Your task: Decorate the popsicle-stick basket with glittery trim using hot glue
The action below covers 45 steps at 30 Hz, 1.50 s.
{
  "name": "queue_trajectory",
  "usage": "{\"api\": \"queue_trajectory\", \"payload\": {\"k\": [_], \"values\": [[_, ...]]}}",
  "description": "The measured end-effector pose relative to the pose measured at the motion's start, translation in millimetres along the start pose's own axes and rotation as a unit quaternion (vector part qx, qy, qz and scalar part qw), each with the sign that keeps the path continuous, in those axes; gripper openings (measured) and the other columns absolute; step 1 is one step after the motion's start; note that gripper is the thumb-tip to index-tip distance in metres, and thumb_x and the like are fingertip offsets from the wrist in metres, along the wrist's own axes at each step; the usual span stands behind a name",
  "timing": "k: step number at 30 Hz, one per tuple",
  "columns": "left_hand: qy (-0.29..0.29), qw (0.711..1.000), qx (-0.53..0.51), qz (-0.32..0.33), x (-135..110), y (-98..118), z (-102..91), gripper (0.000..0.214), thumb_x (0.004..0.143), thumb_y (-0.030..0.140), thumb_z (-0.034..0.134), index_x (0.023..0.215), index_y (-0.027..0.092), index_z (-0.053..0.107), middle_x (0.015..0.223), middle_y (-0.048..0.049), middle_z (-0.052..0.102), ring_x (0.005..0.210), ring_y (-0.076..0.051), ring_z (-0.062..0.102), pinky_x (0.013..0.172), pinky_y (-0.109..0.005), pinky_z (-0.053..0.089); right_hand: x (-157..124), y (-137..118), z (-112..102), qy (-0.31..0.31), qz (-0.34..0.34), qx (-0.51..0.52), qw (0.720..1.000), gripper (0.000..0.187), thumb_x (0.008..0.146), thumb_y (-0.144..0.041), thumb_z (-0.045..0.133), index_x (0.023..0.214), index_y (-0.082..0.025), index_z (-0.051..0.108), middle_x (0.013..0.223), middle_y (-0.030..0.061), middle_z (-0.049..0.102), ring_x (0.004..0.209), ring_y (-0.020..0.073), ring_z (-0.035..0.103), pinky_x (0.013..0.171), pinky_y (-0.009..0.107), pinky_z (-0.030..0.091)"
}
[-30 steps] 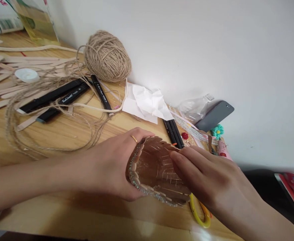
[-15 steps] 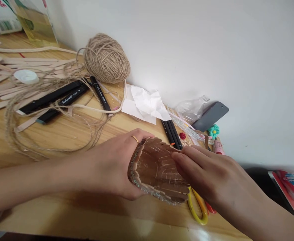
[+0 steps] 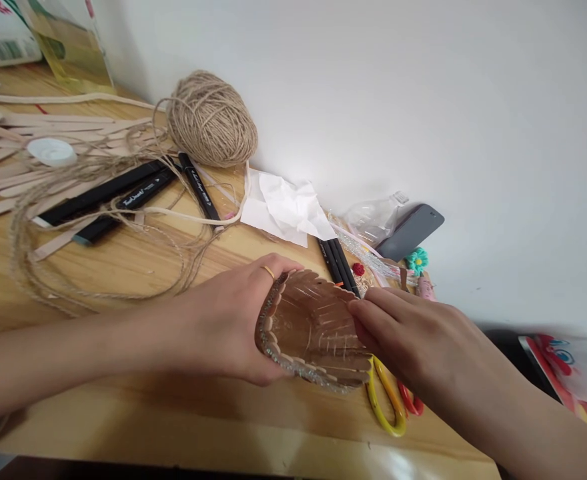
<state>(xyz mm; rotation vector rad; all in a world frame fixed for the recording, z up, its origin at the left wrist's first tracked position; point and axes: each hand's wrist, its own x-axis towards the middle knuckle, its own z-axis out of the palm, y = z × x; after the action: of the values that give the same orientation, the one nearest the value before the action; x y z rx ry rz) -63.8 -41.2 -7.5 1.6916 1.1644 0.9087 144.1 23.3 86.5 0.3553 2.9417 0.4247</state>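
Note:
A small cup-shaped holder, walled with wooden craft sticks over a clear plastic inside, is tilted so its mouth faces me. Silvery glitter trim runs around its outer rim. My left hand wraps the holder's left side, a ring on one finger. At the right rim my right hand is closed, fingertips pressed on the edge; the far fingers are hidden. Yellow-handled scissors lie below the right hand, with a red handle beside them.
A ball of jute twine sits against the wall. Left of it are loose craft sticks and black markers. White paper, a clear plastic bottle, a dark phone and a teal crocheted flower line the wall.
The holder and both hands have shifted slightly, the right hand a little up. More of the scissor handles shows. The whole view has moved a bit; the grip looks the same.

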Motion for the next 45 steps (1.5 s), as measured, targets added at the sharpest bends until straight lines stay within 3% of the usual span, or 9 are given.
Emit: {"api": "queue_trajectory", "payload": {"k": [4,6,11,14,18,23,30,39,45], "values": [[-0.001,1.000,0.011,-0.008,0.2,3.0,-1.2,0.071,0.057,0.029,0.076,0.120,0.021,0.044,0.111,-0.0040,0.062,0.093,-0.023,0.064,0.087,-0.036,0.052,2.3,2.8,-0.3,-0.023,0.025,0.028,0.999,0.025,0.083,-0.001,0.046,0.065,-0.015,0.054,0.060,-0.0001,0.049,0.048,0.0123,0.045,0.046,0.026,0.031],[0.002,1.000,0.012,-0.012,0.1,4.7,-1.6,0.071,0.057,0.030,0.076,0.119,0.022,0.044,0.111,-0.0041,0.062,0.093,-0.023,0.064,0.086,-0.036,0.052,1.9,5.7,-3.5,-0.012,0.050,0.092,0.994,0.022,0.084,-0.004,0.048,0.067,-0.015,0.058,0.060,-0.0007,0.051,0.051,0.0118,0.048,0.048,0.025,0.034],[-0.001,1.000,0.011,-0.029,-0.1,5.9,-0.9,0.073,0.059,0.032,0.076,0.121,0.024,0.041,0.116,-0.0041,0.060,0.100,-0.024,0.063,0.090,-0.037,0.050,-5.9,14.9,-10.9,0.106,0.208,0.248,0.940,0.017,0.090,-0.012,0.048,0.096,-0.020,0.062,0.062,-0.0056,0.056,0.049,0.0071,0.046,0.047,0.019,0.037],[-0.003,0.999,0.014,-0.040,-0.3,6.1,-0.2,0.076,0.058,0.033,0.078,0.122,0.023,0.039,0.118,-0.0054,0.059,0.102,-0.025,0.062,0.091,-0.039,0.049,-5.8,15.6,-2.4,0.154,0.225,0.257,0.927,0.021,0.091,-0.013,0.043,0.092,-0.019,0.064,0.075,-0.0009,0.061,0.060,0.0089,0.054,0.055,0.022,0.042],[-0.006,0.998,0.017,-0.059,-1.5,9.9,-0.5,0.076,0.059,0.036,0.078,0.122,0.024,0.036,0.114,-0.0047,0.059,0.099,-0.025,0.062,0.087,-0.038,0.051,6.9,7.3,15.1,0.086,0.214,0.232,0.945,0.013,0.083,-0.020,0.058,0.092,-0.016,0.065,0.094,0.0051,0.066,0.078,0.0162,0.060,0.068,0.030,0.046],[-0.017,0.997,0.027,-0.069,-1.9,14.0,-0.3,0.075,0.059,0.036,0.078,0.120,0.024,0.036,0.117,-0.0056,0.058,0.103,-0.026,0.062,0.085,-0.037,0.052,23.0,-2.8,23.1,-0.002,0.259,0.208,0.943,0.008,0.078,-0.012,0.062,0.085,-0.015,0.065,0.083,0.0029,0.068,0.073,0.0163,0.060,0.063,0.027,0.040],[-0.012,0.997,0.032,-0.074,-1.2,13.0,2.5,0.078,0.059,0.034,0.078,0.122,0.024,0.033,0.115,-0.0068,0.058,0.099,-0.025,0.063,0.085,-0.038,0.052,25.0,-5.6,30.1,0.014,0.292,0.237,0.926,0.006,0.081,-0.012,0.061,0.085,-0.014,0.065,0.084,0.0051,0.069,0.076,0.0183,0.062,0.066,0.028,0.039],[0.002,0.999,0.005,-0.047,-4.1,-1.1,9.0,0.080,0.062,0.032,0.077,0.127,0.028,0.031,0.119,-0.0064,0.060,0.100,-0.026,0.065,0.082,-0.038,0.054,26.6,-6.1,29.5,-0.010,0.253,0.195,0.947,0.008,0.081,-0.010,0.053,0.080,-0.013,0.061,0.079,0.0060,0.065,0.073,0.0187,0.058,0.063,0.028,0.035],[-0.002,0.998,0.020,-0.058,-2.8,3.0,7.1,0.079,0.062,0.034,0.077,0.126,0.029,0.030,0.115,-0.0044,0.060,0.097,-0.025,0.065,0.081,-0.037,0.054,26.3,-1.2,28.6,-0.011,0.237,0.210,0.948,0.003,0.082,-0.012,0.058,0.083,-0.014,0.060,0.079,0.0037,0.065,0.073,0.0170,0.057,0.062,0.027,0.035]]}}
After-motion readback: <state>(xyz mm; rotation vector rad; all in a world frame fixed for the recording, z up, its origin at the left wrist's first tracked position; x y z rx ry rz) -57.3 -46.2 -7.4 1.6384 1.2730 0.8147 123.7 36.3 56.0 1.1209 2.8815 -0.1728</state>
